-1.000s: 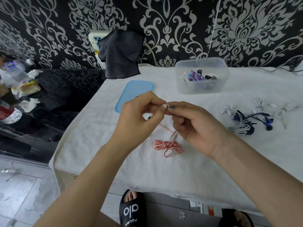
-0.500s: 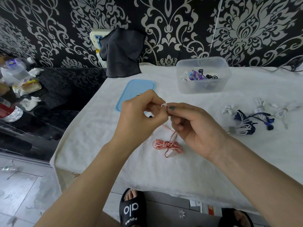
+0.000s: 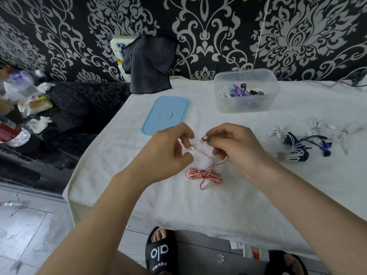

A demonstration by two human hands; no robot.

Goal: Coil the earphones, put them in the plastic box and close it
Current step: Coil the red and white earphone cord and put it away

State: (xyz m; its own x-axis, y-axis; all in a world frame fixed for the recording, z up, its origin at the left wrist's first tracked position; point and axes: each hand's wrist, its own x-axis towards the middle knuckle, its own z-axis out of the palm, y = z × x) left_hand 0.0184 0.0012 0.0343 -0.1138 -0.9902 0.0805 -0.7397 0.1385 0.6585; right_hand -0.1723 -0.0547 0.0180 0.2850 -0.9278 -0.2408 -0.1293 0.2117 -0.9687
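From the head camera, the task stood roughly midway. The red-and-white earphones [image 3: 203, 174] lay on the white cloth-covered table [image 3: 258, 195], most of the cable already gathered into a knotted bundle just in front of both hands, with two short leads rising from it to the earbuds. The clear plastic box [image 3: 246, 105] sat open toward the back of the table, well apart from the bundle, already holding several other coiled earphones. Its blue lid [image 3: 165, 114] lay flat on the cloth to the left of the box, just beyond the left hand. To the right, the blue and white earphones [image 3: 297, 147] waited outside the box, some bundled, some looser. So the loose ends, the placing in the box and the closing all appeared left to do.

The left hand [image 3: 168, 151] had its fingers curled, pinching the white stem of one earbud between thumb and fingertips. The right hand [image 3: 236, 147] was likewise curled, pinching the other earbud, a small red-and-white piece, at its fingertips. The two hands were near each other but apart, held just above the bundle.
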